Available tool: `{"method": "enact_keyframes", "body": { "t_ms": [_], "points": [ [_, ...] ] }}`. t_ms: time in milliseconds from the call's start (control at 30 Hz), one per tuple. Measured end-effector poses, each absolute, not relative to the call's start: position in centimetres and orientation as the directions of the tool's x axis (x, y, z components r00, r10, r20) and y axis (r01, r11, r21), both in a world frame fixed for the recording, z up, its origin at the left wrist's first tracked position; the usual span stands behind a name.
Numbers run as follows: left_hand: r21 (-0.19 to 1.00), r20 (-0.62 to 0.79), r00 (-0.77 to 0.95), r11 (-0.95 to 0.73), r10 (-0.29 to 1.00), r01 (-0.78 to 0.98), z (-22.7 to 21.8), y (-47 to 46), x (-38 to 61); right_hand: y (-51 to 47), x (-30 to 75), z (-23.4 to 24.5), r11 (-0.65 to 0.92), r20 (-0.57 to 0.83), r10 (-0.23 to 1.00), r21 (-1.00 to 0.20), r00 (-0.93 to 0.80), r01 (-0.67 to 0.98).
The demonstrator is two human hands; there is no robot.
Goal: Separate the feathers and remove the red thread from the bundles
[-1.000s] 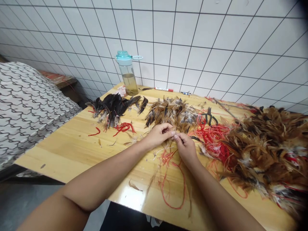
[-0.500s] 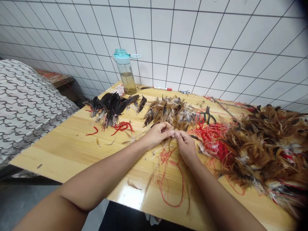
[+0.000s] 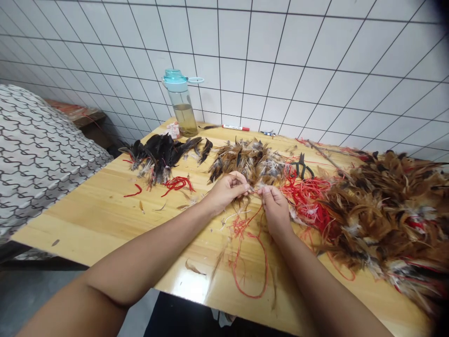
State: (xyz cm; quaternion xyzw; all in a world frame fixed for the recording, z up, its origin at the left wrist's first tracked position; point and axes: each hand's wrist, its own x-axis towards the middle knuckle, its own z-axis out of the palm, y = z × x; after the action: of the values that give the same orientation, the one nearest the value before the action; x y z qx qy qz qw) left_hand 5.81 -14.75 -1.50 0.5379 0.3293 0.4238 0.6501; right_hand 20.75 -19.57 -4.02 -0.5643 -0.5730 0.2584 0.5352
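Observation:
My left hand (image 3: 228,191) is closed in a pinch on what looks like a small feather, mostly hidden by the fingertips. Just to its right, my right hand (image 3: 276,206) pinches a red string (image 3: 265,262). A short stretch of the string spans the small gap between my fingertips, and its long loop lies on the table below. Directly behind both hands is a pile of brown feathers (image 3: 242,159). A tangle of red string (image 3: 305,194) lies right of my right hand.
Black feathers (image 3: 161,152) and short red cords (image 3: 178,185) lie left on the wooden table (image 3: 115,220). A water bottle (image 3: 184,110) and a red-capped marker (image 3: 235,127) stand and lie near the tiled wall. Scissors (image 3: 302,167) rest behind the tangle. A large brown feather heap (image 3: 393,210) covers the right side.
My hands have drawn slightly apart, the right one shifting a little right. A stretch of red string now shows between the fingertips.

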Motion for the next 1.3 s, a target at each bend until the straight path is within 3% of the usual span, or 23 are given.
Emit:
{"method": "enact_keyframes", "body": {
  "t_ms": [133, 367, 600, 733, 867, 1033, 1300],
  "points": [
    [0.984, 0.031, 0.461, 0.055, 0.887, -0.172, -1.5, -15.3, 6.2, -19.7, 20.4, -3.6, 0.194, 0.269, 0.937, -0.931, 0.224, 0.308],
    [0.994, -0.014, 0.473, 0.062, 0.881, -0.085, -1.4, -15.3, 6.0, -19.7, 20.3, -3.8, 0.245, 0.349, 0.928, -0.837, 0.131, 0.49],
    [0.994, 0.024, 0.45, 0.026, 0.893, -0.104, -1.2, -14.8, 5.7, -19.6, 20.2, -3.9, 0.318, 0.367, 0.93, -0.795, -0.006, 0.517],
    [0.995, -0.001, 0.421, 0.041, 0.907, -0.086, -0.9, -14.5, 5.4, -19.6, 20.4, -3.9, 0.298, 0.371, 0.928, -0.805, 0.042, 0.513],
    [1.0, 0.0, 0.46, 0.012, 0.888, -0.024, -1.0, -14.2, 5.2, -19.3, 20.8, -4.0, 0.234, 0.308, 0.947, -0.854, 0.09, 0.465],
    [0.995, 0.062, 0.529, -0.093, 0.846, 0.031, -1.1, -14.0, 5.2, -19.0, 20.9, -4.2, 0.221, 0.238, 0.971, -0.908, 0.006, 0.355],
    [0.997, 0.051, 0.556, -0.079, 0.829, 0.027, -1.6, -13.8, 4.9, -18.6, 21.1, -4.5, 0.12, 0.127, 0.991, -0.98, 0.032, 0.159]
  ]
}}
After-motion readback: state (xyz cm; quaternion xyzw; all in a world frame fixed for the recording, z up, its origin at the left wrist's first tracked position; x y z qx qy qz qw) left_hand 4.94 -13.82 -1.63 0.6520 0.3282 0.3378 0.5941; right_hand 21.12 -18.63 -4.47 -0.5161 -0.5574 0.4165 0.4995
